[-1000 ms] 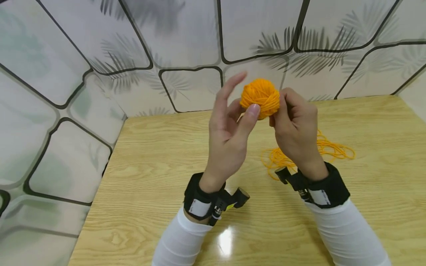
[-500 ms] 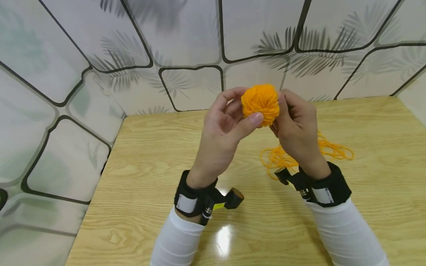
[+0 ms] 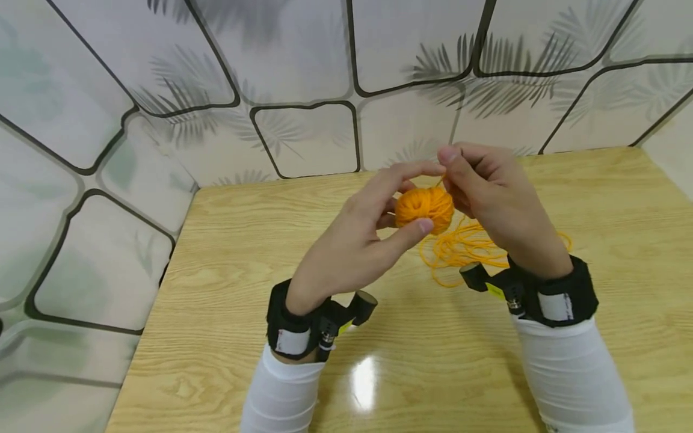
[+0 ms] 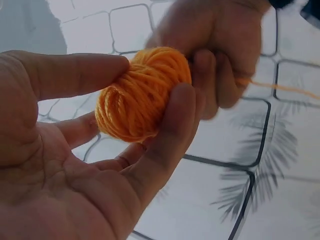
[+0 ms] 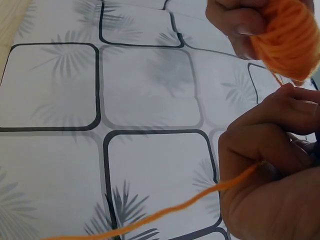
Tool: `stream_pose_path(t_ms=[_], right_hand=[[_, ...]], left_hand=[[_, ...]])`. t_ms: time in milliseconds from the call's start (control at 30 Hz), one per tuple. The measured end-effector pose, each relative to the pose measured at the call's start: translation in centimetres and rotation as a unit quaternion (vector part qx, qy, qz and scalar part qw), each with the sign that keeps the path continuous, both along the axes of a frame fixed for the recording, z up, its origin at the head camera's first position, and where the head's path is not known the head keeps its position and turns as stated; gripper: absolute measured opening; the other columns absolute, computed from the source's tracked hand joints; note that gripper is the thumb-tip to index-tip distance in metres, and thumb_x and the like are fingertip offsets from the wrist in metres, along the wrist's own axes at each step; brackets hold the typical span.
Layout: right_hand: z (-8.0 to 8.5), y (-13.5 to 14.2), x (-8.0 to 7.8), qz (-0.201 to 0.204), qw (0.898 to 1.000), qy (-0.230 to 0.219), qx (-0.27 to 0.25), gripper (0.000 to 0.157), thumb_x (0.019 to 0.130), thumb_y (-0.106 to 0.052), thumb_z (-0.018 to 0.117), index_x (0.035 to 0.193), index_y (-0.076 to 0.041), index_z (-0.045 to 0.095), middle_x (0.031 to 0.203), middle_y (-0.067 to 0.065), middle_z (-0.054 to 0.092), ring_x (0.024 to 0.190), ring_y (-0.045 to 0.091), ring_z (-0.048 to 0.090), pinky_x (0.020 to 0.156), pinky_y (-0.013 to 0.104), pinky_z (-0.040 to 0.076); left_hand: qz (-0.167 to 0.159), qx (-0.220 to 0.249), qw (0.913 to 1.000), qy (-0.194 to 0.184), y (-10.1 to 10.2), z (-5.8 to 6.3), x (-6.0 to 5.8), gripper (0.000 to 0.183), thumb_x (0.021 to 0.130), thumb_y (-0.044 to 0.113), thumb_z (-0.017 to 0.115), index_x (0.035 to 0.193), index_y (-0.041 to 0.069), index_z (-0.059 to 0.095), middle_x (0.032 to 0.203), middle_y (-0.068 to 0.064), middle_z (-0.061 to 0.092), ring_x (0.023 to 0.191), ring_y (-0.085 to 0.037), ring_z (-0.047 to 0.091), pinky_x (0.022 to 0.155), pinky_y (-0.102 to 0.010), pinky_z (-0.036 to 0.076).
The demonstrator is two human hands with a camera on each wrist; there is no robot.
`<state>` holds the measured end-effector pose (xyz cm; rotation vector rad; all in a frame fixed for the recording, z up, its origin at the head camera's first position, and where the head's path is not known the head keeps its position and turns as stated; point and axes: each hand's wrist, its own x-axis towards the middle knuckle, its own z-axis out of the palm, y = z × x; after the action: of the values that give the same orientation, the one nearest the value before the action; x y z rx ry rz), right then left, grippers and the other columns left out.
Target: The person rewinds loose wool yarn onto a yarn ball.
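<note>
An orange yarn ball (image 3: 425,207) is held above the table between the thumb and fingers of my left hand (image 3: 363,234). In the left wrist view the yarn ball (image 4: 142,95) shows its wound strands, gripped from both sides. Just right of it, my right hand (image 3: 489,195) pinches the yarn strand close to the ball. From the curled fingers of the right hand (image 5: 272,160) in the right wrist view, the strand (image 5: 190,201) trails away to the lower left. The loose yarn (image 3: 460,246) lies in tangled loops on the table, partly hidden behind the right hand.
The light wooden table (image 3: 216,288) reaches back to a wall (image 3: 303,138) patterned with dark lines and leaves. Another stretch of wall borders it at the left. Black straps with small cameras sit on both wrists.
The left hand has lowered the yarn ball and turned it, so a hollow at its end faces me. The right hand has swung from beside the ball to its upper right.
</note>
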<state>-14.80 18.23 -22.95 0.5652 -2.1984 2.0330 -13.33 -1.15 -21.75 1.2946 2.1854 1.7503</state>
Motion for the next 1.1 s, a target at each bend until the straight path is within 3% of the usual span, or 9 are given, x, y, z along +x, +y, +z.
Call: stream_pose_path(t_ms=[133,267,400,567,767,867,933,1033,1100], right_hand=[[0.5,0.2,0.3,0.003,0.999,0.041,0.024,0.023,0.095,-0.017,0.05,0.08,0.001,0.053,0.057,0.006,0.032,0.046,0.017,0.028,0.039,0.031,0.018],[1.0,0.0,0.9,-0.028,0.993,0.082,0.086,0.016,0.093,-0.014,0.052,0.082,-0.004,0.058,0.057,0.005,0.038,0.045,0.015,0.029,0.039,0.03,0.021],[1.2,-0.5,1.4,-0.043,0.979,0.136,0.143,0.011,0.092,-0.011,0.054,0.086,-0.008,0.062,0.066,0.004,0.05,0.046,0.012,0.031,0.043,0.028,0.027],[1.2,-0.9,1.8,-0.04,0.97,0.168,0.171,0.008,0.091,-0.01,0.055,0.088,-0.011,0.063,0.063,0.0,0.045,0.046,0.01,0.033,0.04,0.026,0.027],[1.1,-1.2,2.1,0.031,0.974,0.158,0.161,0.014,0.092,-0.006,0.052,0.089,-0.016,0.06,0.064,-0.002,0.042,0.05,0.01,0.037,0.043,0.028,0.03],[0.5,-1.2,1.8,0.103,0.974,0.142,0.145,0.019,0.093,-0.002,0.048,0.091,-0.017,0.06,0.064,-0.002,0.044,0.051,0.01,0.039,0.042,0.028,0.032],[0.0,-0.9,1.2,0.149,0.973,0.126,0.125,0.02,0.093,0.0,0.045,0.092,-0.014,0.059,0.064,-0.001,0.045,0.051,0.011,0.04,0.041,0.028,0.033],[-0.6,-0.4,0.2,0.179,0.974,0.099,0.098,0.019,0.094,0.002,0.043,0.097,-0.008,0.059,0.065,0.002,0.045,0.051,0.012,0.039,0.04,0.029,0.033],[-0.8,0.0,-0.4,0.163,0.979,0.078,0.091,0.017,0.095,0.0,0.042,0.096,-0.005,0.058,0.066,0.005,0.045,0.051,0.014,0.038,0.041,0.03,0.032]], left_hand=[[0.046,-0.028,0.9975,0.044,0.1,-0.8,-0.6,0.034,0.093,0.02,0.053,0.124,0.01,0.046,0.119,-0.002,0.049,0.1,-0.011,0.052,0.08,-0.024,0.048],[0.083,-0.025,0.9945,0.058,0.0,-1.3,-0.9,0.031,0.093,0.023,0.053,0.121,0.009,0.047,0.112,-0.002,0.05,0.097,-0.012,0.054,0.077,-0.023,0.049],[0.117,0.008,0.9923,0.038,0.2,-1.5,-1.2,0.032,0.092,0.025,0.054,0.12,0.01,0.05,0.109,-0.002,0.05,0.093,-0.013,0.057,0.074,-0.025,0.05],[0.13,0.105,0.986,-0.003,0.5,-1.5,-1.6,0.032,0.092,0.019,0.055,0.12,0.004,0.051,0.111,-0.008,0.049,0.091,-0.018,0.059,0.073,-0.031,0.052],[0.078,0.253,0.9574,-0.116,0.4,-0.9,-1.9,0.034,0.092,0.007,0.052,0.124,-0.002,0.046,0.115,-0.02,0.048,0.097,-0.028,0.058,0.082,-0.043,0.049],[0.053,0.294,0.9335,-0.198,0.2,-0.6,-1.7,0.034,0.093,0.008,0.051,0.126,-0.001,0.046,0.117,-0.021,0.05,0.1,-0.028,0.056,0.086,-0.045,0.047],[0.037,0.3,0.9234,-0.236,-0.1,-0.4,-1.6,0.034,0.094,0.008,0.049,0.126,0.0,0.047,0.117,-0.019,0.052,0.1,-0.026,0.055,0.086,-0.044,0.047],[-0.013,0.269,0.9265,-0.263,-0.8,-0.1,-1.4,0.033,0.095,0.008,0.046,0.126,-0.002,0.047,0.116,-0.018,0.052,0.095,-0.025,0.052,0.082,-0.039,0.046],[-0.048,0.217,0.9431,-0.247,-1.3,0.1,-1.3,0.032,0.095,0.007,0.046,0.125,-0.003,0.047,0.115,-0.017,0.052,0.092,-0.027,0.051,0.079,-0.039,0.046]])
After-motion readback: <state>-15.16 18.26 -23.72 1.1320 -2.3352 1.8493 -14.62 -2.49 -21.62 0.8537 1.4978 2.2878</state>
